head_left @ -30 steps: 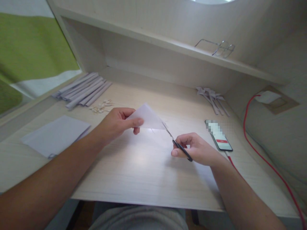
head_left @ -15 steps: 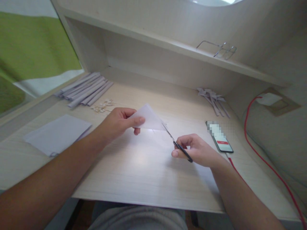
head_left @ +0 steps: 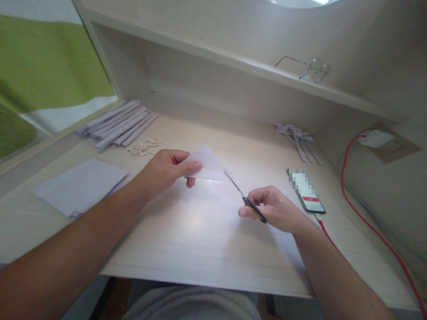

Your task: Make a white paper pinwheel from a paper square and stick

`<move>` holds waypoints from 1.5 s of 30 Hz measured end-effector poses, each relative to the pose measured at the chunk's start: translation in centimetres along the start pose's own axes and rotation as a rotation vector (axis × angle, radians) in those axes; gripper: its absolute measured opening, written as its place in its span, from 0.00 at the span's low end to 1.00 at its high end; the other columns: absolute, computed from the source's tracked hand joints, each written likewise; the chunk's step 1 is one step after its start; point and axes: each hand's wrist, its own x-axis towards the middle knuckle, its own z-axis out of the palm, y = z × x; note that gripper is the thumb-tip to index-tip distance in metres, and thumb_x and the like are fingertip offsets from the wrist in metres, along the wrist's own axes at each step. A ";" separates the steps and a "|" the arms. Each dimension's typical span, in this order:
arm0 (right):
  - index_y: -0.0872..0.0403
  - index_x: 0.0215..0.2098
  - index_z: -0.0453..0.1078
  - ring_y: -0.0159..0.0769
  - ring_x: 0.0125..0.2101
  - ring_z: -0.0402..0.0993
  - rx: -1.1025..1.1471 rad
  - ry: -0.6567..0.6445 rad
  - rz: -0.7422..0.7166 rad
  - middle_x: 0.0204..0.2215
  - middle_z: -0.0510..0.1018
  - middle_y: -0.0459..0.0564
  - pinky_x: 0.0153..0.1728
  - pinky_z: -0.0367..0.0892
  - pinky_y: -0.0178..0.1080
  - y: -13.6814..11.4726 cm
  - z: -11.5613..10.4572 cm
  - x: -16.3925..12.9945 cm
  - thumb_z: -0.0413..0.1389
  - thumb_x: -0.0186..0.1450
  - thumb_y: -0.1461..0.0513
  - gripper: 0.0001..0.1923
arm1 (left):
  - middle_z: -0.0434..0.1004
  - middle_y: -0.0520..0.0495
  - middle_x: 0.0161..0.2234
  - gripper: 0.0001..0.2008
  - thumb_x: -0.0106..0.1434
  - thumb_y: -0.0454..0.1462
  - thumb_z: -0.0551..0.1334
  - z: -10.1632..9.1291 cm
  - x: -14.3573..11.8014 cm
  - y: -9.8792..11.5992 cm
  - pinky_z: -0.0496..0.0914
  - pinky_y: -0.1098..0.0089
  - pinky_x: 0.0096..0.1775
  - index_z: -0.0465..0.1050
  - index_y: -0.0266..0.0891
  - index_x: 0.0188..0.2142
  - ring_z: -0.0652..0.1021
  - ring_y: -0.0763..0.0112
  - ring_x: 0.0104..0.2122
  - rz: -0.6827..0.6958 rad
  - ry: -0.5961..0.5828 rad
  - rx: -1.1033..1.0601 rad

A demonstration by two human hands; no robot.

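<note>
My left hand (head_left: 176, 166) pinches a white folded paper triangle (head_left: 208, 163) between thumb and fingers, its peak pointing away from me. In my right hand (head_left: 268, 208) is a pair of scissors (head_left: 255, 209) with black handles, the thumb and fingers closed on them. The blades meet the right corner of the paper and look nearly closed. Both hands are held over the desk (head_left: 187, 249). A stack of white paper sheets (head_left: 82, 184) lies beside my left forearm.
Rolled paper tubes (head_left: 123, 122) are piled at the back left, near small cotton-swab-like pieces (head_left: 145, 147). Paper pinwheels (head_left: 296, 138) lie at the back right. A phone (head_left: 306, 193) with a red cable (head_left: 373, 224) is right of my hand. Glasses (head_left: 310, 70) rest on the shelf (head_left: 213, 51).
The scissors' handles and blades have drawn closer together at the paper's right corner. My left hand and the paper have stayed in place.
</note>
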 end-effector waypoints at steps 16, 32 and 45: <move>0.55 0.22 0.68 0.27 0.20 0.52 0.013 -0.020 -0.005 0.18 0.60 0.39 0.22 0.46 0.35 -0.4 0.3 -0.1 0.67 0.57 0.44 0.25 | 0.77 0.50 0.22 0.17 0.62 0.45 0.65 0.3 -0.1 0.4 0.67 0.70 0.34 0.74 0.38 0.20 0.73 0.70 0.26 -0.008 -0.008 -0.007; 0.55 0.27 0.69 0.29 0.23 0.57 0.059 -0.089 -0.015 0.21 0.64 0.40 0.24 0.50 0.35 -0.3 0.8 0.3 0.68 0.57 0.45 0.23 | 0.78 0.50 0.21 0.15 0.59 0.44 0.69 1.1 0.0 -0.2 0.66 0.73 0.29 0.78 0.37 0.22 0.75 0.71 0.24 -0.058 -0.090 -0.058; 0.54 0.24 0.65 0.28 0.21 0.52 0.070 -0.094 -0.007 0.19 0.60 0.39 0.22 0.46 0.35 -0.1 0.9 0.4 0.67 0.57 0.44 0.25 | 0.77 0.50 0.20 0.17 0.59 0.46 0.69 1.3 0.1 -0.6 0.65 0.72 0.28 0.77 0.36 0.22 0.74 0.72 0.23 -0.068 -0.126 -0.095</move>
